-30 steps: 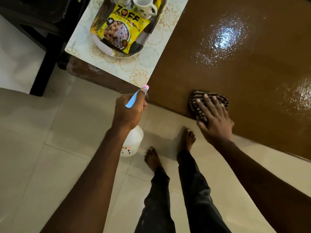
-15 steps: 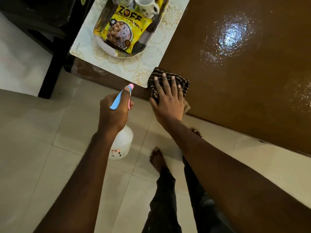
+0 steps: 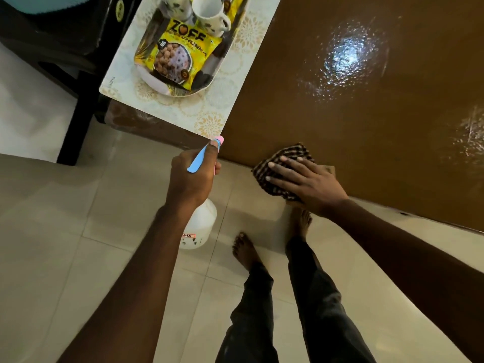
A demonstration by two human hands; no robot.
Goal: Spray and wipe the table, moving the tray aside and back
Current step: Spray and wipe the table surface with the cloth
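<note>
Cloth (image 3: 284, 163) sits at the table (image 3: 340, 113) edge, well right of the tray (image 3: 157, 83), having swept back from beside it. Right hand (image 3: 306, 184) presses it with flat fingers. Left hand (image 3: 191, 176) grips the bottle (image 3: 200, 229) below the tray. Wiping continues, and the tray's patch is judged still undone.

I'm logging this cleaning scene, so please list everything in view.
table: one, glossy brown, upper right
placemat: one, cream with gold flowers, table's left end
tray: one, pale, on the placemat
snack packet: one, yellow, in the tray
mugs: two, white with dark spots, in the tray
cloth: one, dark checked, at the table's near edge
spray bottle: one, white, blue trigger, over the floor
furniture: one, black, top left
floor: beige tiles
left hand: grips the spray bottle
right hand: flat on the cloth
feet: two, bare, on the floor
</note>
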